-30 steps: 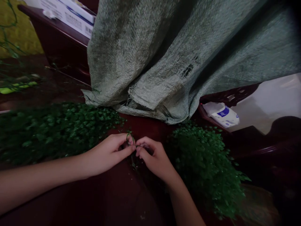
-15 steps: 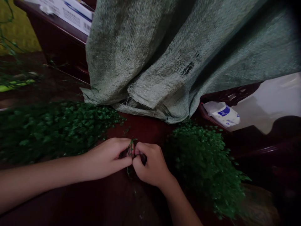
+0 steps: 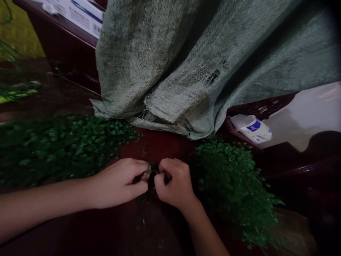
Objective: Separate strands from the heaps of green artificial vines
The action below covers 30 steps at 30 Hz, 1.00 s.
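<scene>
My left hand (image 3: 119,183) and my right hand (image 3: 174,183) meet over the dark red table (image 3: 128,227), fingers curled. Both pinch a thin green stem (image 3: 151,172) that runs between the fingertips. A wide heap of small-leaved green sprigs (image 3: 58,145) lies just left of my left hand. Another bushy heap of the same greenery (image 3: 234,185) lies right of my right hand, close to the wrist.
A large grey-green woven sack (image 3: 191,64) drapes down behind the hands. A white packet with a blue label (image 3: 252,128) lies at the right by carved dark wood. White boxes (image 3: 77,12) sit on a dark cabinet at the upper left.
Both hands have slid a little toward me and closed tighter on the stem. The stem, earlier upright between the fingertips, now lies level between them.
</scene>
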{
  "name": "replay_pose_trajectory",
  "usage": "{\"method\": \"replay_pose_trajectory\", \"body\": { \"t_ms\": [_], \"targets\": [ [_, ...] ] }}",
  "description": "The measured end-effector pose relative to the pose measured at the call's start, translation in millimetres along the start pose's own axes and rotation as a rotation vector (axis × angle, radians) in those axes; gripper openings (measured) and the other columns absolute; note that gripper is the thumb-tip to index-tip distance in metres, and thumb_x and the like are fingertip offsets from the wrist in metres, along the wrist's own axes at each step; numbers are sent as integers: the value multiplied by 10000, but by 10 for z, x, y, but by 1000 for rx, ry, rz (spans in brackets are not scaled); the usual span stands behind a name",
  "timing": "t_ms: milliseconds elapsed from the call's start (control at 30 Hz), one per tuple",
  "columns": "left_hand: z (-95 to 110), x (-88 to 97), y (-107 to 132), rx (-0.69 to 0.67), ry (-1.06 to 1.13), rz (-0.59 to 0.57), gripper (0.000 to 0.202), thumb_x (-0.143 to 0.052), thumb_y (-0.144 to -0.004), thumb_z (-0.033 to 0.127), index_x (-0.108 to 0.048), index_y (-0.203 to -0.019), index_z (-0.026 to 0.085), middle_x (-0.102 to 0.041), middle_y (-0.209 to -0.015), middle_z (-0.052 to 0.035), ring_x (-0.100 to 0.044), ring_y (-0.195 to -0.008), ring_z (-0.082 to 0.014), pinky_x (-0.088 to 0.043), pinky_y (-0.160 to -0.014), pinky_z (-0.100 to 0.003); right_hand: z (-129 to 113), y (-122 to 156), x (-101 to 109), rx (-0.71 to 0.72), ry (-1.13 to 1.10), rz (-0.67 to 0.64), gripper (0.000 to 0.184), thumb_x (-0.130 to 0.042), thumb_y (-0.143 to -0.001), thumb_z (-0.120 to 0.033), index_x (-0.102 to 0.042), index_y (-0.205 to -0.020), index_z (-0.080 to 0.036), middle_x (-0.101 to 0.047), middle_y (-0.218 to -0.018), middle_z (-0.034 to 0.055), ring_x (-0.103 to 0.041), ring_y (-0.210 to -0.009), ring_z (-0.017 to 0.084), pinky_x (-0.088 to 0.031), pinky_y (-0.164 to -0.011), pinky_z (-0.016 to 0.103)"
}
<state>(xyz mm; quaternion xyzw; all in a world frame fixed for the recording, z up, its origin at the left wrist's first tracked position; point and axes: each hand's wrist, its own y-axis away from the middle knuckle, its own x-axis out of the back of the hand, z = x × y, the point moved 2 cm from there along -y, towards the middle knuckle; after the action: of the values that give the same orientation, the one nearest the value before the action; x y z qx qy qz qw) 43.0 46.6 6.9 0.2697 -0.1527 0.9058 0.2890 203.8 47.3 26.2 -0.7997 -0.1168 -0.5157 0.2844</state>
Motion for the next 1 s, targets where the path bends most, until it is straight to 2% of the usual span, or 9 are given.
{"method": "replay_pose_trajectory", "body": {
  "t_ms": [133,233,467,567,667,800,1000],
  "targets": [
    [-38,-6,-6,53,84,18,110,-464,-791,170,-483,-686,199,-525,-676,28,-525,-644,-143,-367,-584,-235,34,-25,22,-31,45,69,106,-469,-701,-111,-470,-649,-203,-468,-581,-15,-431,-552,134,-328,-588,284],
    [-51,-14,-18,50,118,39,90,-473,-801,170,-515,-726,196,-542,-709,25,-535,-671,-145,-377,-591,-234,38,-40,9,-22,74,91,121,-465,-775,-111,-558,-745,-184,-560,-677,24,-521,-650,163,-386,-643,289],
    [-8,6,-12,63,155,56,97,-485,-821,208,-544,-745,193,-569,-751,21,-554,-671,-140,-418,-603,-230,61,-40,-7,-6,-11,177,190,-481,-827,-98,-656,-878,-153,-633,-784,61,-582,-749,180,-467,-704,294],
    [16,41,-9,35,189,50,141,-447,-842,214,-574,-784,195,-596,-788,13,-582,-749,-160,-441,-673,-244,67,-50,10,-72,-150,195,202,-500,-812,-99,-679,-880,-164,-642,-772,45,-587,-708,159,-474,-662,274],
    [22,60,-11,24,205,39,166,-426,-848,208,-586,-804,202,-612,-807,14,-590,-806,-173,-444,-726,-253,79,-63,22,-201,-389,164,192,-529,-793,-112,-696,-857,-181,-659,-754,22,-600,-663,135,-475,-613,244],
    [-1,52,-11,55,186,60,217,-401,-864,202,-605,-791,207,-621,-821,22,-597,-799,-161,-439,-730,-238,94,-69,23,-372,-621,125,157,-572,-772,-156,-701,-856,-188,-675,-748,12,-621,-681,138,-479,-622,242],
    [-43,25,-30,24,214,62,255,-371,-866,170,-616,-802,203,-615,-814,19,-597,-783,-154,-451,-710,-228,76,-79,15,-472,-822,68,125,-573,-735,-182,-675,-807,-189,-590,-617,-33,-548,-553,102,-436,-537,222]
  ]
}}
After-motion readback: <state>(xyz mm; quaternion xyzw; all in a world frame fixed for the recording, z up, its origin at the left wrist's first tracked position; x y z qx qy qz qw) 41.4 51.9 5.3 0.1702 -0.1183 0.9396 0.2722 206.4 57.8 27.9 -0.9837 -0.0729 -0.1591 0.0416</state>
